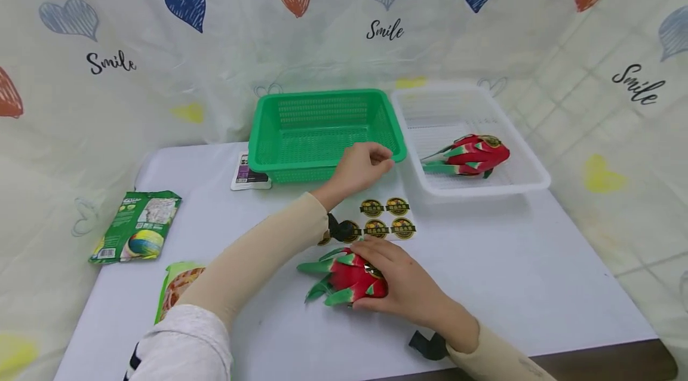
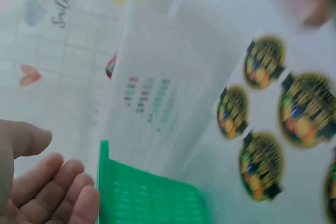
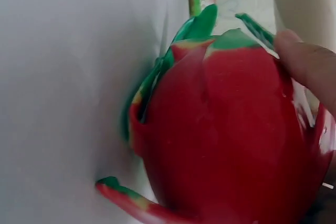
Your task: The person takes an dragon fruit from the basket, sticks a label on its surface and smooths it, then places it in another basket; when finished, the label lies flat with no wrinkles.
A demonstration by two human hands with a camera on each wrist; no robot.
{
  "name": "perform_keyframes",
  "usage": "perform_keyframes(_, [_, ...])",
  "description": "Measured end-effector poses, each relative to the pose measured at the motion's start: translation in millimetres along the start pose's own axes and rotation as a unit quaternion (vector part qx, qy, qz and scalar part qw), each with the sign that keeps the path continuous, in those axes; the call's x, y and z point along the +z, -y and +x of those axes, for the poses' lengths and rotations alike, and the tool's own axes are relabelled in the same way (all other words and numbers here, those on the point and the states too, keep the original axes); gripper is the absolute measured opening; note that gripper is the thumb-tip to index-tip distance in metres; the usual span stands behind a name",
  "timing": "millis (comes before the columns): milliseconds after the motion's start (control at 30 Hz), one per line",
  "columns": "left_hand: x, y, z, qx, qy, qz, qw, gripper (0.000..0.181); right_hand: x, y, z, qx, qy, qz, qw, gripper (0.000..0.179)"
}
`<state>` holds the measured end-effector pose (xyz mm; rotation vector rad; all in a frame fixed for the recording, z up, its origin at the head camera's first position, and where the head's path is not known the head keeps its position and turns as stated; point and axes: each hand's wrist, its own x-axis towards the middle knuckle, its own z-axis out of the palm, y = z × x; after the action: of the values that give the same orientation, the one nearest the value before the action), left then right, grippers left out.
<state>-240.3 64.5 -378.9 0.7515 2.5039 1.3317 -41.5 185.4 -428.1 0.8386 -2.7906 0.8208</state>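
My right hand (image 1: 404, 280) grips a red dragon fruit (image 1: 344, 278) with green-tipped scales, which lies on the white table. A dark round label shows on the fruit beside the fingers. Seen from the right wrist, the dragon fruit (image 3: 231, 129) fills much of the view, a finger over its side. My left hand (image 1: 359, 169) hovers at the front rim of the green basket (image 1: 328, 167), fingers loosely bent and nothing held. From the left wrist, that hand (image 2: 50, 190) has its thumb apart from the fingers. A sheet of round black-and-gold stickers (image 1: 376, 229) lies below the left hand.
A white basket (image 1: 484, 191) at the back right holds another dragon fruit (image 1: 473, 157) bearing a label. On the left lie a green packet (image 1: 137, 227) and another green-edged packet (image 1: 181, 285). A purple-and-white card (image 1: 248, 177) lies partly under the green basket.
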Motion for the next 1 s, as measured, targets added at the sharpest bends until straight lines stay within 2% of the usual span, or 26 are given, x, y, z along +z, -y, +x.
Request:
perform_keyframes(67, [2.6,-2.5,15.7,0.006,-0.031,0.029,0.9991,0.034,1,1,0.4,-0.004,0.000,-0.011,0.9999,0.093])
perform_keyframes(100, [3.9,-2.7,24.1,0.005,-0.039,0.045,0.9982,0.029,2,2,0.7,-0.007,0.000,-0.016,0.9998,0.094])
perform_keyframes(167, [6.7,-2.3,39.8,-0.013,-0.044,0.066,0.9968,0.026,3,4,1.3,-0.014,-0.003,-0.026,0.9996,0.095])
perform_keyframes(200, [8.5,-1.8,47.4,-0.025,-0.045,0.074,0.9960,0.033,4,5,1.6,-0.017,-0.004,-0.029,0.9994,0.095])
perform_keyframes(300, [14.0,-2.1,66.3,-0.074,-0.023,0.084,0.9934,0.055,5,7,1.9,-0.029,-0.011,-0.038,0.9988,0.094])
perform_keyframes(400, [22.2,-5.6,80.3,-0.113,-0.009,0.078,0.9904,0.056,5,6,1.6,-0.042,-0.020,-0.044,0.9980,0.091])
perform_keyframes(467, [29.0,-9.3,86.8,-0.128,-0.001,0.080,0.9886,0.057,3,4,0.7,-0.050,-0.024,-0.042,0.9976,0.088])
perform_keyframes(600, [38.6,-11.9,91.8,-0.134,0.000,0.091,0.9867,0.064,-5,-1,-0.4,-0.059,-0.012,-0.009,0.9981,0.083])
perform_keyframes(733, [43.7,-10.9,91.3,-0.130,-0.009,0.094,0.9870,0.067,-18,-11,-3.7,-0.041,0.013,0.046,0.9980,0.080])
perform_keyframes(900, [42.5,-10.1,90.7,-0.130,-0.007,0.088,0.9876,0.064,-43,-31,-8.7,-0.016,0.029,0.079,0.9964,0.079])
perform_keyframes(1000, [39.3,-10.4,88.8,-0.130,-0.011,0.086,0.9878,0.056,-61,-44,-10.7,0.000,0.028,0.084,0.9960,0.080])
